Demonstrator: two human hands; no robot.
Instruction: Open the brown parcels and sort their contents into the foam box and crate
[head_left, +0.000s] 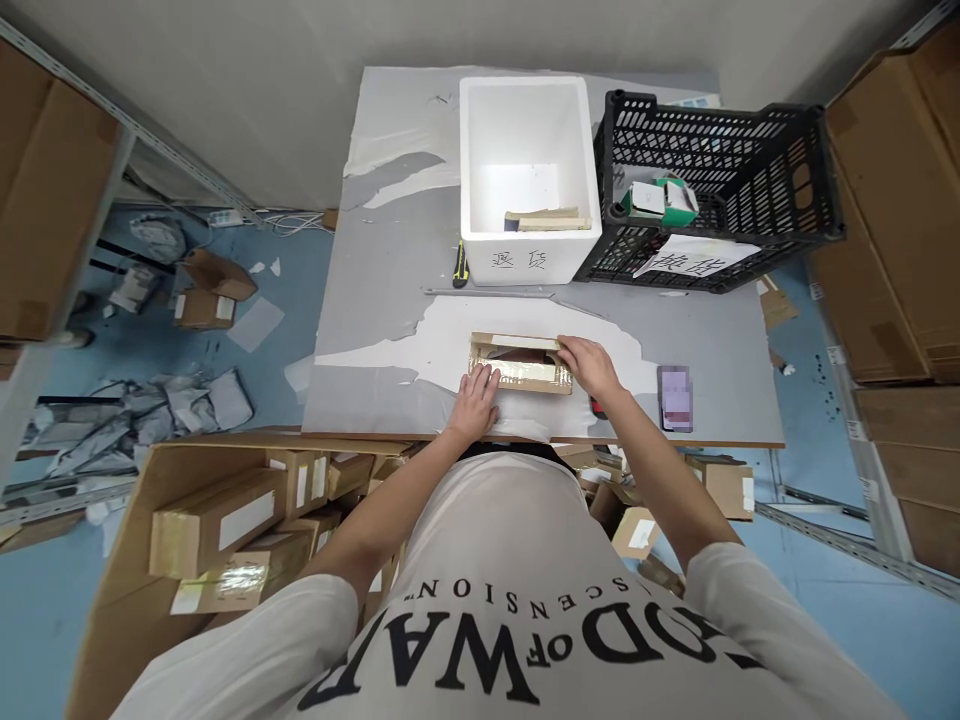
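A small cardboard box [525,378] with shiny tape lies on the table before me, an opening along its top showing a dark inside. My left hand [476,398] holds its near left corner, fingers bent over the edge. At the right end, my right hand [589,365] grips the box with the thumb and fingers at its upper corner. Partly hidden under my right wrist is a red and black object [598,409] whose kind I cannot make out. A yellow and black utility knife [460,265] lies beyond the box.
Behind the box stand a white foam box [529,262] with flat cardboard pieces inside and a black plastic crate [720,200] holding small green-and-white boxes. A phone [676,398] lies at the right. A large carton [112,590] of parcels is below the table's left edge.
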